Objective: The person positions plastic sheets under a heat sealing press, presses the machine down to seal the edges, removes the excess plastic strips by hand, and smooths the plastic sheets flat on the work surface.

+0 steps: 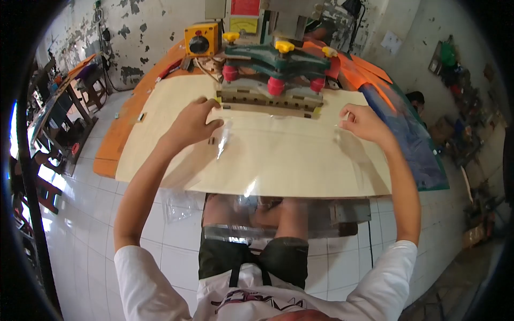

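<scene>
My left hand [195, 122] is beside the left end of the machine's long metal bar [267, 102], thumb and fingers apart. To the right of the bar, my right hand [365, 123] is closed, its fingertips pinching the edge of a clear plastic sheet [249, 188]. The see-through sheet lies over the pale board [278, 176] and hangs past its front edge above my lap. Glare and blur hide much of its outline. Behind the bar stands a dark green clamp frame [257, 56] with yellow knobs and red round parts.
A yellow control box [202, 39] with a black dial stands back left on the orange table [110, 155]. Orange and blue sheets [399, 128] cover the right side. Crumpled clear plastic [179, 206] hangs near the board's front left. Another person's head [415, 98] shows behind the right side.
</scene>
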### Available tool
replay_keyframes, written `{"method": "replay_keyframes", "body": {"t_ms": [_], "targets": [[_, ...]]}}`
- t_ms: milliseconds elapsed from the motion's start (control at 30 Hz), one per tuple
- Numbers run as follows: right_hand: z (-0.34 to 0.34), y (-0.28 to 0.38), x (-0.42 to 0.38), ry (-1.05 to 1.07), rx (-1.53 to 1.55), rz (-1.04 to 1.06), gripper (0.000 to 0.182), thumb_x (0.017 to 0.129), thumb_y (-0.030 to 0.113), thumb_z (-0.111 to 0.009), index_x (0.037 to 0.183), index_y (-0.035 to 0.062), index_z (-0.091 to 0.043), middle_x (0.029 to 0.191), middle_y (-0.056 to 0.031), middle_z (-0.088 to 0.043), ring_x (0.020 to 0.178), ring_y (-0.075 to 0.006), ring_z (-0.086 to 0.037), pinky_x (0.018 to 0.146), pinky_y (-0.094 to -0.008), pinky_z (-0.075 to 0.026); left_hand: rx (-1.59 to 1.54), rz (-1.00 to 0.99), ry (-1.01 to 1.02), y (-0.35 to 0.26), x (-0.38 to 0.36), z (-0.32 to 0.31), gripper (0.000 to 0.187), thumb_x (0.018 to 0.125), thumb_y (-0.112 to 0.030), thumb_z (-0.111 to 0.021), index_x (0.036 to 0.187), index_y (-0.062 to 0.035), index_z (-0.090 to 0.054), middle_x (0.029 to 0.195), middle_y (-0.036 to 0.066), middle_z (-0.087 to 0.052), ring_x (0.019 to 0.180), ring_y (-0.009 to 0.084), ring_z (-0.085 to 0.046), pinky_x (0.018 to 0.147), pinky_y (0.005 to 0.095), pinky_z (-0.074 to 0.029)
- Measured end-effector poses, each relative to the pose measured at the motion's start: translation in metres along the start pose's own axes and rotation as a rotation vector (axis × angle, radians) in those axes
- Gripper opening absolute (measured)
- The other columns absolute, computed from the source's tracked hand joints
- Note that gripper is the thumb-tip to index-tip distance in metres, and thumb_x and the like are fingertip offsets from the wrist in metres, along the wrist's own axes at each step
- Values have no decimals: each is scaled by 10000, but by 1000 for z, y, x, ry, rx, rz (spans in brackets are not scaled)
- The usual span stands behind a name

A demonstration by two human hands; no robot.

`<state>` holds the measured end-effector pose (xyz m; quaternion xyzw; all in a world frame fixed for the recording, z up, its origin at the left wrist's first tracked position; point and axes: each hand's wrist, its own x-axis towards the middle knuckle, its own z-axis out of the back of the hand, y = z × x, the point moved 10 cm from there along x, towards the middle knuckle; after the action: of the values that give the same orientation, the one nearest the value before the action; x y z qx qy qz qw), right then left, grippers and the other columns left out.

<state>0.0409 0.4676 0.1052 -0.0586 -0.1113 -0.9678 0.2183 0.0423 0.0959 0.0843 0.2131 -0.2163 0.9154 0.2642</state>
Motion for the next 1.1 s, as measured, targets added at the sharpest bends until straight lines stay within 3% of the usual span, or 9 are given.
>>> {"method": "replay_keyframes", "body": {"t_ms": [33, 133, 233, 333, 567, 633, 767, 833, 1100], "targets": [[8, 11, -3, -181, -272, 37, 287, 902, 176, -669, 1137, 21, -619, 1066, -143, -658, 984, -284, -629, 870, -400, -489, -8, 5, 2, -6, -9, -2, 349, 838, -263, -725, 1075, -16, -655, 1024, 159, -675, 897, 288, -641, 780, 421, -497], [-24, 50, -43, -25, -173, 75, 458, 940, 275, -624, 1333, 55, -543, 1353, -226, -538, 1285, -408, -473, 1084, -519, -356, 172, -180, -3, -49, -48, 1, 525, 862, -390, -690, 1261, -65, -583, 1313, 188, -575, 1190, 354, -559, 993, 491, -438], [-78, 44, -78, 246, -96, -44, 597, 971, 449, -536, 1443, 90, -469, 1511, -233, -390, 1439, -395, -305, 1186, -563, -161, 228, -76, 489, -34, -95, -47, 790, 875, -638, -566, 1444, -99, -468, 1528, 203, -383, 1432, 365, -337, 1182, 499, -250], [-104, 21, -86, 232, -60, -85, 683, 978, 539, -479, 1518, 134, -377, 1599, -215, -240, 1493, -401, -175, 1207, -545, -107, 222, -62, 436, -22, -106, -41, 830, 866, -661, -567, 1461, -95, -444, 1556, 219, -332, 1455, 388, -286, 1190, 505, -224], [-106, 33, -119, 175, -45, 13, 813, 900, 576, -578, 1532, 124, -342, 1614, -208, -205, 1496, -394, -169, 1204, -553, -112, 226, -71, 424, -24, -138, -24, 818, 845, -636, -601, 1465, -124, -449, 1552, 217, -345, 1435, 399, -323, 1170, 509, -266], [-95, 45, -129, 58, -29, 45, 783, 838, 442, -720, 1488, 116, -429, 1574, -188, -325, 1464, -367, -285, 1189, -552, -185, 261, -97, 291, -40, -143, -10, 595, 825, -347, -733, 1352, -126, -568, 1457, 165, -494, 1343, 360, -469, 1094, 480, -389], [-96, 35, -150, -153, 27, 37, 588, 787, 240, -794, 1324, 86, -614, 1404, -146, -563, 1348, -327, -485, 1129, -529, -331, 303, -142, 10, -50, -157, 8, 278, 799, -91, -720, 1071, -125, -677, 1128, 63, -698, 1085, 258, -663, 824, 384, -514], [-83, 40, -162, -330, 34, 130, 368, 744, 61, -794, 1105, 50, -730, 1178, -95, -709, 1183, -295, -631, 1041, -483, -446, 317, -164, -23, -52, -166, 10, 247, 786, -75, -718, 1029, -113, -686, 1078, 59, -707, 1030, 251, -681, 783, 368, -518], [-17, 21, -171, -356, 289, -59, 178, 847, -36, -655, 1008, -16, -728, 819, -114, -711, 792, -182, -684, 702, -301, -532, 303, -147, -135, -55, -164, 65, 244, 686, 62, -714, 905, -43, -686, 813, 57, -674, 573, 194, -581, 526, 319, -444]]}}
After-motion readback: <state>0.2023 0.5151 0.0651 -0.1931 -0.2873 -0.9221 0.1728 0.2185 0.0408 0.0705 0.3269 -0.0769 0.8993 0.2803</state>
